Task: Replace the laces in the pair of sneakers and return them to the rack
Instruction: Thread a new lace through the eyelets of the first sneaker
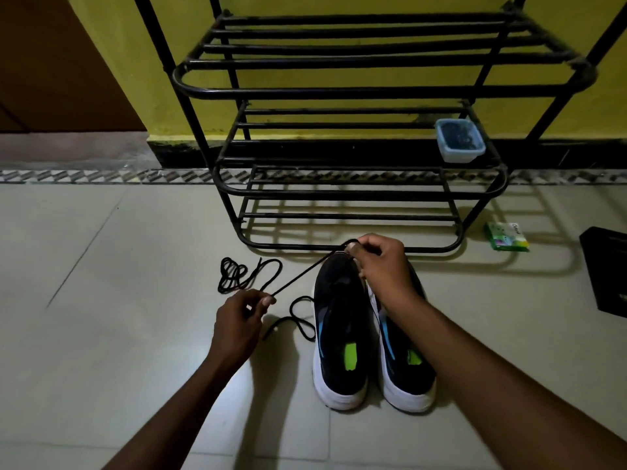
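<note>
Currently: left sneaker (339,334) and right sneaker (405,374) are sitting side by side on the floor (101,266), heels toward the camera, toes pointing at the rack (339,93), just short of its bottom rail. A black lace (305,271) is running taut between both hands. Right hand (383,266) is pinching it between thumb and fingers above the left sneaker's toe. Left hand (237,320) is pinching it lower down, to the left of the shoes. Slack is trailing in a loop on the floor between left hand and left sneaker. Can't tell if it's going through any eyelet. A coil (237,273) of black lace is lying loose on the floor just beyond the left hand; can't tell if it's the same lace. A tub (459,140) holding something dark is sitting at the right end of the rack's middle shelf. A green packet (507,235) is lying on the floor right of the rack, and a black box (607,269) is showing at the right edge.
</note>
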Demonstrator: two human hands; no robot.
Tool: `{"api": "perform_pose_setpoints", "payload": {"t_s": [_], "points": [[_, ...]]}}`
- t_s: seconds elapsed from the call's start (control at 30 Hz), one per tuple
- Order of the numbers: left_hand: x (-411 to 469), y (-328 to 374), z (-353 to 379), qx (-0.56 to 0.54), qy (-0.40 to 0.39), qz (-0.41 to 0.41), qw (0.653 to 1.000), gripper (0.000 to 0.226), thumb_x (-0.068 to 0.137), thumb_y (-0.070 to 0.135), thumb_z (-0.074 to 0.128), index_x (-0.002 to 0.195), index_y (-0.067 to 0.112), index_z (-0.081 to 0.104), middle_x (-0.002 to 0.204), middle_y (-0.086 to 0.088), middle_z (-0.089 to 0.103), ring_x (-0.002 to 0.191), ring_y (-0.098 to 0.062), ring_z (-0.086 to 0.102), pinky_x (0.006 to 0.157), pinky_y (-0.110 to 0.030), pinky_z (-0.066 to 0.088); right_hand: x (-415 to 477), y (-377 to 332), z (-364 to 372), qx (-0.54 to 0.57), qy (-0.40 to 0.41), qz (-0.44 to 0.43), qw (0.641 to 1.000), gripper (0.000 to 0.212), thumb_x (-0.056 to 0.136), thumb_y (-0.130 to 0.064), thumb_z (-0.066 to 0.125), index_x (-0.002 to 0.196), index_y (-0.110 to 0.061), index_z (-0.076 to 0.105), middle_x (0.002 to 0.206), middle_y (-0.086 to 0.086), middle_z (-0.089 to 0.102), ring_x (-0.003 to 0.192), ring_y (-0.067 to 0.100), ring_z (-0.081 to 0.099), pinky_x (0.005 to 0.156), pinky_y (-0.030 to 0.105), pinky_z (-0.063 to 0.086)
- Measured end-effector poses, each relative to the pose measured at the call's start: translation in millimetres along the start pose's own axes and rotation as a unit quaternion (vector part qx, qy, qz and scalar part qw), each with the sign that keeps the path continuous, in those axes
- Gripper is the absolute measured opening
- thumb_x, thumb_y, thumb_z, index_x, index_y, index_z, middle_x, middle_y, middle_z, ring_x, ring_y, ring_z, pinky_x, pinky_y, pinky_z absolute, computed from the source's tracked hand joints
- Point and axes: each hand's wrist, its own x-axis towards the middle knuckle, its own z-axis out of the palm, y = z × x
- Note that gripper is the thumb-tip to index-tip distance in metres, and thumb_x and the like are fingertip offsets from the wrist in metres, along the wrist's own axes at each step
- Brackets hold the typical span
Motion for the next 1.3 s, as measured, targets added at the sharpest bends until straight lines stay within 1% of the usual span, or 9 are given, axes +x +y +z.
{"api": "perform_pose_setpoints", "payload": {"t_s": [0.13, 0.2, 0.33, 0.43, 0.6, 0.73, 0.8, 0.97, 1.3], "points": [[0, -22, -4, 0.055, -0.015, -0.019, 0.998, 0.014, 0.098, 0.025, 0.065, 0.088, 0.027, 0.076, 0.089, 0.012, 0.071, 0.082, -0.011, 0.066, 0.066, -0.023, 0.045, 4, 2, -3, 0.105, 0.018, 0.087, 0.991, 0.024, 0.099, -0.011, 0.058, 0.079, -0.006, 0.069, 0.057, 0.002, 0.054, 0.052, 0.015, 0.049, 0.053, 0.029, 0.043], [0, -27, -6, 0.08, -0.012, -0.017, 0.997, 0.016, 0.097, 0.022, 0.066, 0.086, 0.025, 0.076, 0.086, 0.012, 0.069, 0.084, -0.014, 0.065, 0.067, -0.023, 0.045, 3, 0, -4, 0.153, 0.024, 0.119, 0.981, 0.024, 0.101, -0.008, 0.054, 0.081, -0.004, 0.066, 0.062, 0.006, 0.057, 0.056, 0.017, 0.054, 0.054, 0.028, 0.045], [-2, -29, -7, 0.137, 0.007, 0.033, 0.99, 0.016, 0.091, 0.004, 0.07, 0.085, 0.017, 0.077, 0.093, -0.003, 0.056, 0.084, 0.007, 0.042, 0.071, -0.001, 0.036, -1, -1, -5, 0.194, 0.022, 0.153, 0.969, 0.022, 0.102, -0.008, 0.053, 0.083, -0.007, 0.063, 0.073, 0.012, 0.067, 0.063, 0.021, 0.065, 0.06, 0.028, 0.049], [-3, -17, -4, 0.127, 0.014, 0.024, 0.992, 0.015, 0.091, 0.011, 0.073, 0.077, 0.017, 0.072, 0.079, 0.004, 0.059, 0.075, 0.004, 0.048, 0.062, -0.008, 0.036, 0, 1, -7, 0.189, 0.02, 0.153, 0.97, 0.011, 0.099, -0.01, 0.059, 0.093, -0.004, 0.066, 0.084, 0.016, 0.075, 0.07, 0.025, 0.072, 0.062, 0.028, 0.052], [-4, 15, 6, -0.041, -0.01, -0.045, 0.998, 0.021, 0.091, 0.027, 0.074, 0.074, 0.014, 0.071, 0.064, -0.001, 0.07, 0.049, -0.005, 0.056, 0.055, -0.026, 0.045, 0, 7, -11, 0.04, 0.018, 0.12, 0.992, 0.013, 0.087, -0.006, 0.073, 0.098, -0.007, 0.066, 0.089, 0.016, 0.075, 0.076, 0.025, 0.073, 0.066, 0.031, 0.057], [-4, 41, 16, -0.189, -0.048, -0.032, 0.98, 0.016, 0.093, 0.007, 0.071, 0.078, 0.003, 0.068, 0.065, -0.011, 0.069, 0.053, -0.018, 0.061, 0.054, -0.03, 0.05, -13, 10, -17, -0.199, -0.014, 0.063, 0.978, 0.011, 0.079, -0.022, 0.08, 0.083, -0.018, 0.071, 0.079, -0.004, 0.072, 0.075, 0.01, 0.067, 0.055, 0.016, 0.042], [-1, 53, 23, -0.255, -0.079, -0.02, 0.963, 0.01, 0.092, -0.005, 0.067, 0.081, -0.004, 0.066, 0.066, -0.012, 0.068, 0.058, -0.023, 0.062, 0.056, -0.03, 0.052, -18, 12, -18, -0.26, -0.034, 0.038, 0.964, 0.02, 0.072, -0.03, 0.085, 0.082, -0.02, 0.07, 0.08, -0.005, 0.07, 0.077, 0.008, 0.064, 0.059, 0.016, 0.046], [5, 74, 46, -0.258, -0.131, -0.002, 0.957, 0.005, 0.089, -0.009, 0.068, 0.085, -0.006, 0.067, 0.067, -0.014, 0.068, 0.064, -0.023, 0.065, 0.064, -0.028, 0.055, -22, 22, -12, -0.293, -0.072, 0.019, 0.953, 0.033, 0.065, -0.03, 0.088, 0.088, -0.027, 0.065, 0.094, 0.002, 0.067, 0.089, 0.013, 0.065, 0.077, 0.023, 0.056], [13, 67, 78, -0.186, -0.173, -0.034, 0.967, 0.01, 0.089, -0.003, 0.07, 0.083, 0.004, 0.068, 0.07, -0.011, 0.071, 0.069, -0.022, 0.068, 0.078, -0.041, 0.059, -16, 38, -21, -0.24, -0.043, 0.041, 0.969, 0.01, 0.072, -0.013, 0.074, 0.081, -0.016, 0.074, 0.072, -0.002, 0.073, 0.071, 0.007, 0.07, 0.066, 0.016, 0.056]]}}
